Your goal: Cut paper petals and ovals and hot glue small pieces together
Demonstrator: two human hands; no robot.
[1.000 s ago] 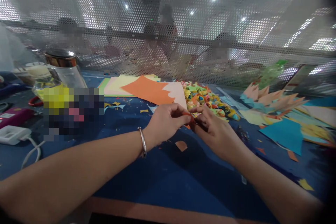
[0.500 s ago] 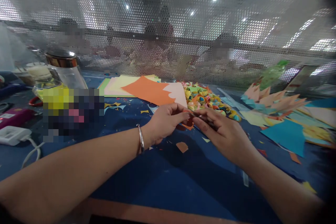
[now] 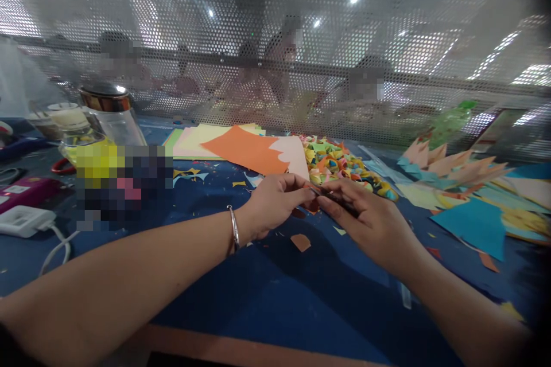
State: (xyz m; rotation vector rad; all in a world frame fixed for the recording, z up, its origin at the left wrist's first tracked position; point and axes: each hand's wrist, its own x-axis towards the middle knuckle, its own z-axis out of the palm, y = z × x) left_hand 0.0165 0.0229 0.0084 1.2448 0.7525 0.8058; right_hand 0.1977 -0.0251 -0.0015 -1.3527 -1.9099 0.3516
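Note:
My left hand [image 3: 275, 204] pinches a small piece of orange paper [image 3: 314, 207] above the middle of the table. Close against it, my right hand [image 3: 368, 218] is closed around a thin dark tool [image 3: 342, 203], whose tip meets the paper at the left fingertips; the fingers hide most of it, so its kind does not show. On the blue table below lies a small loose orange paper piece [image 3: 300, 242]. Just beyond my hands is a heap of small folded colourful paper pieces [image 3: 333, 161].
Behind lie stacked paper sheets [image 3: 189, 140] with an orange sheet [image 3: 241, 149] on top. Folded peach paper points [image 3: 451, 163] and a blue sheet [image 3: 473, 223] are at right. A lidded jar [image 3: 114, 114] and a white charger [image 3: 26, 221] stand left. A perforated screen [image 3: 206, 86] closes the back.
The view has shifted slightly, so everything sits a little further right. Both hands keep their hold on the orange paper and dark tool. Behind the screen a person has moved.

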